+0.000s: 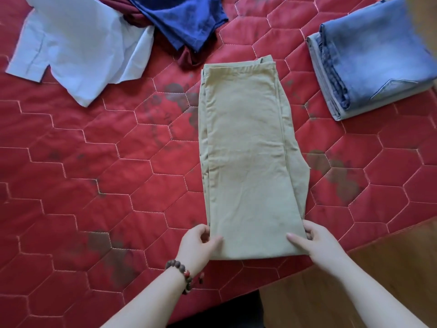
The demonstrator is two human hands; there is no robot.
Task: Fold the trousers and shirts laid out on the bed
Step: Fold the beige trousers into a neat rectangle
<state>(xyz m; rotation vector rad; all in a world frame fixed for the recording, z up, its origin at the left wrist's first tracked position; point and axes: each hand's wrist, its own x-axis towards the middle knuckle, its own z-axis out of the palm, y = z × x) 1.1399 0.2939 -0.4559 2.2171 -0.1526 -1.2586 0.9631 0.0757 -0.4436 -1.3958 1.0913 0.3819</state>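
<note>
Khaki trousers (pixel 248 162), a soft matte cotton weave, lie folded into a long narrow rectangle in the middle of the bed (pixel 71 185), whose red quilted cover is stitched in hexagons and mottled with dark stains. The left hand (pixel 201 245) pinches the near left corner of the fold, thumb on top; the right hand (pixel 314 242) pinches the near right corner likewise. A beaded bracelet (pixel 186 275) circles the left wrist. Folded faded-denim jeans (pixel 373 58) sit far right; a crumpled white shirt (pixel 78 43), navy cloth (pixel 189 20) and maroon cloth (pixel 186 59) lie far left.
</note>
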